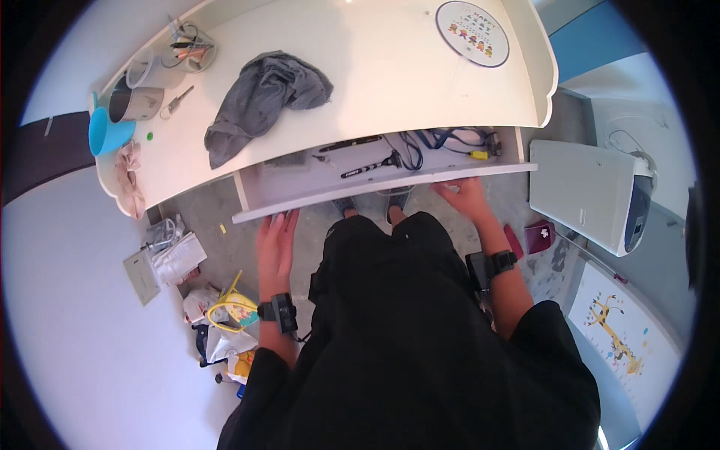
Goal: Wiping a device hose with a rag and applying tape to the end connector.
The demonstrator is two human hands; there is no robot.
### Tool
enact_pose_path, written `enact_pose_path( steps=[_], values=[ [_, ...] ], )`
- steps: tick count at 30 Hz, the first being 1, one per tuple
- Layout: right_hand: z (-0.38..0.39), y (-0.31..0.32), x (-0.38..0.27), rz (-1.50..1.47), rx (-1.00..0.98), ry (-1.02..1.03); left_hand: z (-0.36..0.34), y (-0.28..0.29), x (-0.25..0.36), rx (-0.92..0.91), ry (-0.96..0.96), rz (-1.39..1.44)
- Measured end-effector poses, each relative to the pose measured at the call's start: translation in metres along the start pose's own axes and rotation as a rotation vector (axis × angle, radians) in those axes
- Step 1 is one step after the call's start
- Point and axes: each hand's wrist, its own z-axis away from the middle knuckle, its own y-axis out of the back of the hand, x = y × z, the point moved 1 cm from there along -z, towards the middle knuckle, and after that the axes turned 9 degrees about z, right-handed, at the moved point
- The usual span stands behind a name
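Observation:
A white drawer [390, 190] stands pulled out beneath the desk top. My left hand [275, 246] is at the left part of its front panel, with fingers stretched out and fingertips at the edge. Farther right, my right hand [466, 199] meets the same panel, thumb and fingers apart; some fingertips are hard to see. Neither hand holds a loose thing. Inside the drawer lie a dark cable [442, 141] with a yellow plug [478, 155], a black-and-white pen-like stick [367, 169] and another dark slim stick [349, 143].
On the white desk [382, 75] lie a crumpled grey cloth [274, 97], keys [177, 102] and a round printed board [472, 34]. Cups, including a blue one [109, 133], line its left side. Bags [229, 341] sit on the floor at left; a white appliance [581, 191] stands at right.

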Motion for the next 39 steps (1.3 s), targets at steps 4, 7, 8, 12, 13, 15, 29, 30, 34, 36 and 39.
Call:
enact_pose_path(
  steps=[4, 7, 8, 12, 13, 15, 29, 30, 34, 36, 39],
  values=[
    [-0.034, 0.002, -0.003, -0.011, 0.076, -0.047, -0.031, -0.005, 0.007, -0.024, -0.028, 0.064],
    [-0.069, 0.001, -0.014, 0.018, 0.089, -0.168, -0.058, -0.017, 0.012, -0.008, -0.046, 0.151],
    [-0.076, -0.002, -0.013, 0.032, 0.076, -0.216, -0.064, -0.020, 0.013, 0.020, -0.046, 0.195],
    [-0.074, -0.009, 0.000, -0.129, 0.161, -0.125, -0.072, -0.012, 0.009, -0.016, -0.026, 0.325],
    [-0.075, -0.011, 0.000, -0.134, 0.161, -0.115, -0.073, -0.009, 0.012, -0.016, -0.037, 0.324],
    [-0.078, -0.011, -0.002, -0.068, 0.098, -0.226, -0.081, -0.004, 0.015, -0.045, -0.040, 0.328],
    [-0.069, -0.062, 0.012, -0.583, 0.187, -0.371, -0.072, -0.009, 0.000, 0.063, -0.005, 0.519],
    [-0.062, -0.066, 0.010, -0.680, 0.106, -0.438, -0.071, -0.005, -0.003, 0.031, 0.025, 0.531],
    [-0.051, -0.072, -0.008, -0.750, 0.153, -0.393, -0.068, 0.007, -0.011, -0.041, -0.006, 0.515],
    [-0.060, -0.066, -0.007, -0.605, 0.210, -0.268, -0.075, 0.003, -0.016, -0.103, -0.017, 0.500],
    [-0.078, -0.048, -0.019, -0.371, 0.272, -0.102, -0.083, -0.007, -0.018, -0.052, -0.087, 0.494]
  ],
)
